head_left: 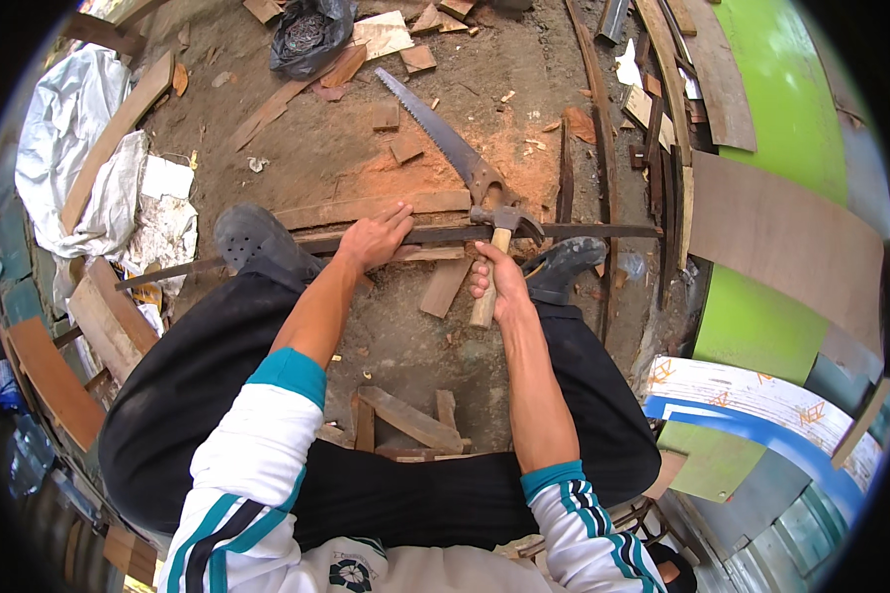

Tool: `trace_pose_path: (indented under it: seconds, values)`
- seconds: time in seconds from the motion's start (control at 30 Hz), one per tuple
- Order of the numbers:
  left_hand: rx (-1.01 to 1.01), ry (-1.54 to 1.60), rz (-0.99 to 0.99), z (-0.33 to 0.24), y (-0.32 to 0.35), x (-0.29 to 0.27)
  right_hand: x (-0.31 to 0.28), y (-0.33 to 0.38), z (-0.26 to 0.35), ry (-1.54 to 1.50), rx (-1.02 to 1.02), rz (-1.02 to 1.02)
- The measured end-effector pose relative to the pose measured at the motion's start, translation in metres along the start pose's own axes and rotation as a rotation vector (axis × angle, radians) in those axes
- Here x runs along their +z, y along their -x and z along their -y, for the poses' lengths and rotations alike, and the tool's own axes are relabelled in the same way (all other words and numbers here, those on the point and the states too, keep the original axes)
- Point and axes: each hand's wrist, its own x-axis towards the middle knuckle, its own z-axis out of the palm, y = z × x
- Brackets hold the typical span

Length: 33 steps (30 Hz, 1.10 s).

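Note:
My right hand (500, 279) is closed round the wooden handle of a claw hammer (483, 314). The hammer's metal head lies over a long dark wood strip (603, 231), by the handle end of a hand saw (435, 127). Whether the head touches the wood I cannot tell. My left hand (376, 240) rests on the strip and on a lighter board (316, 213) just beyond it, fingers stretched out over the wood. The saw lies on the ground with its blade pointing far left. A short wood piece (445, 287) sticks out towards me from under the strip.
Orange sawdust (524, 163) and small offcuts (405, 148) cover the dirt ahead. A black plastic bag (311, 38) stands at the far left, near white sheeting (69, 148). Long planks (595, 99) and green panels (761, 326) line the right. My shoes (257, 237) flank the wood.

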Motion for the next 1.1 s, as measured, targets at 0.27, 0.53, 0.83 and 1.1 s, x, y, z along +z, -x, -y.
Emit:
trace_pose_path:
  seconds: [0.27, 0.53, 0.83, 1.1]
  values:
    - [-0.033, -0.036, 0.074, 0.003, 0.006, 0.000, 0.005, 0.041, -0.035, 0.380, -0.536, -0.272]
    - [-0.045, -0.018, 0.153, 0.001, 0.000, -0.008, -0.016, 0.021, -0.045, 1.678, -0.928, -0.266]
    - [0.002, -0.051, 0.047, 0.005, 0.003, 0.005, -0.005, 0.018, -0.040, 1.651, -0.884, -0.335]
    - [-0.003, -0.043, 0.059, 0.005, 0.003, 0.002, -0.025, 0.016, -0.046, 1.692, -0.960, -0.246]
